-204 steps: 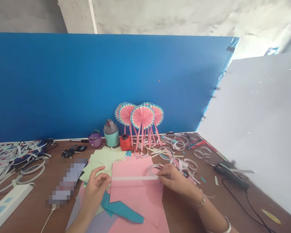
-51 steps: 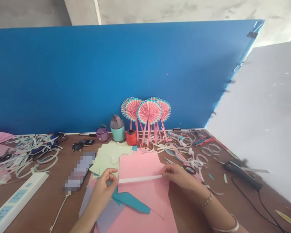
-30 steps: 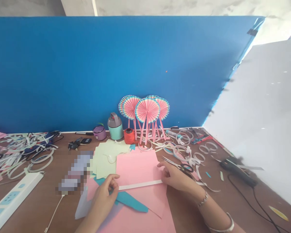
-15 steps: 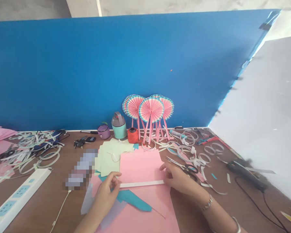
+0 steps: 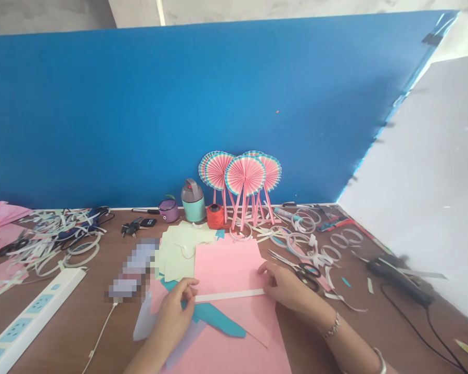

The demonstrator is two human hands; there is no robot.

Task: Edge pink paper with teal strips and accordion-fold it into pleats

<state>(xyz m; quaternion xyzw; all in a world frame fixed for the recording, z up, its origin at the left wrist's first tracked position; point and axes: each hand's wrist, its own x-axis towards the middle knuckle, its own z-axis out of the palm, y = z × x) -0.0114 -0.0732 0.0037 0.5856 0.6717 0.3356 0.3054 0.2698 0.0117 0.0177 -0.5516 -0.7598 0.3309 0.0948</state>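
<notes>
A narrow white tape strip lies stretched across a pink paper sheet on the brown table. My left hand pinches the strip's left end, fingers closed. My right hand holds the strip's right end down at the sheet's edge, fingers curled on it. A teal paper piece lies just below the strip, and pale green sheets lie behind the pink sheet to the left.
Pink paper fans stand against the blue board with a small teal bottle and orange spool. Scissors and tape rings lie right; a glue gun further right. A power strip lies left.
The strip was held taut above the pink sheet; both hands have brought it down onto the sheet. The view has shifted slightly.
</notes>
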